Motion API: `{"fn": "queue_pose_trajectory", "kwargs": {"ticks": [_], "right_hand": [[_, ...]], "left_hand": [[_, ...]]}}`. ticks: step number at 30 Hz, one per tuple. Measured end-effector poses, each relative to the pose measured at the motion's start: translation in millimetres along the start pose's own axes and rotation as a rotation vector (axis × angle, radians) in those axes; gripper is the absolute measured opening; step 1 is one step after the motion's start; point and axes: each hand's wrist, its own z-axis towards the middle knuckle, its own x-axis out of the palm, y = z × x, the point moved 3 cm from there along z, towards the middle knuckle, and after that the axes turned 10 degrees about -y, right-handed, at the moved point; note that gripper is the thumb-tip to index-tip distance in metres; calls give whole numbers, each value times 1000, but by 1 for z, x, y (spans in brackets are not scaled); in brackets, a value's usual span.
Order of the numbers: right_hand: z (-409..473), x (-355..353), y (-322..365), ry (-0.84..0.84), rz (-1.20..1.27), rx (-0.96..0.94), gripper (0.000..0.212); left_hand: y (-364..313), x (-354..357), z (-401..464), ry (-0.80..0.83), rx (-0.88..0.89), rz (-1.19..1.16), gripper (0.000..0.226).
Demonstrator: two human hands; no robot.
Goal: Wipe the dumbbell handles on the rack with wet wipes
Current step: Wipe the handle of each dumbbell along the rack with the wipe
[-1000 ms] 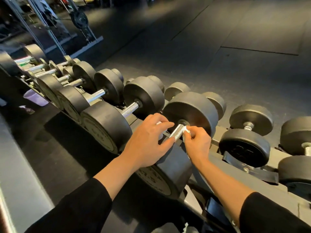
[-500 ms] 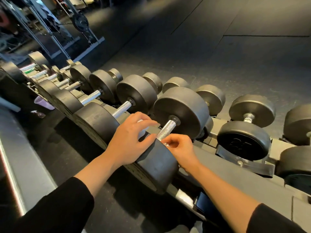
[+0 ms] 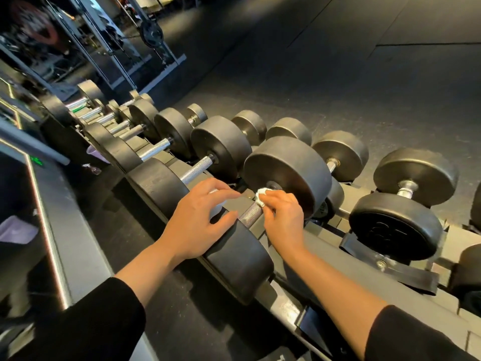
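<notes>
Head view: my right hand [image 3: 282, 214] pinching wipe [image 3: 261, 196] on handle [image 3: 251, 214] angled away rightward, left hand [image 3: 197, 220] loosely cupping something white, unclear.

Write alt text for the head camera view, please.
A person's right hand presses a white wet wipe onto a knurled dumbbell handle; the left hand rests on its near weight head, holding something white.

Left hand [image 3: 197, 220] fingers loosely curled, palm down; right hand [image 3: 282, 217] in pinching grip, forearms extended.
</notes>
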Motion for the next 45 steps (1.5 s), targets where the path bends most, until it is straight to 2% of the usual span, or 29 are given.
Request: {"fn": "queue_pose_trajectory", "kwargs": {"ticks": [4,7,11,13,14,17,18,21,23,28,32,37,40,42,45], "right_hand": [[-17,0,6,146,203,-76,28],[-22,-2,4,287,395,12,28],[-18,-3,4,495,457,101,24],[-12,-5,8,519,484,101,21],[-6,-6,9,474,482,97,21],[20,-11,7,143,260,-7,25],[28,-11,7,108,132,-73,25],[34,2,5,286,-211,-292,20],[33,7,3,349,-276,-293,18],[36,6,14,395,-316,-252,22],[31,6,27,522,-292,-228,30],[21,0,44,599,-135,37,28],[21,2,50,610,-160,124,22],[23,4,54,566,-205,181,24],[33,7,60,368,-392,151,27]], "left_hand": [[0,-1,0,-4,6,12,46],[2,0,0,2,4,36,44],[3,2,-1,-10,2,55,43],[4,2,-1,-13,-3,47,41],[5,3,-1,-13,-3,41,41],[7,3,0,-17,-5,4,40],[8,2,0,-22,-12,-21,39],[13,-1,7,-27,-64,-151,25],[21,-4,17,-37,-80,-221,21],[53,7,53,-38,-45,-225,29],[61,32,81,79,148,-229,42],[76,55,99,305,481,-133,70],[88,59,108,373,623,-72,80],[94,58,116,388,699,-73,83],[100,58,124,413,806,-21,90]]}}
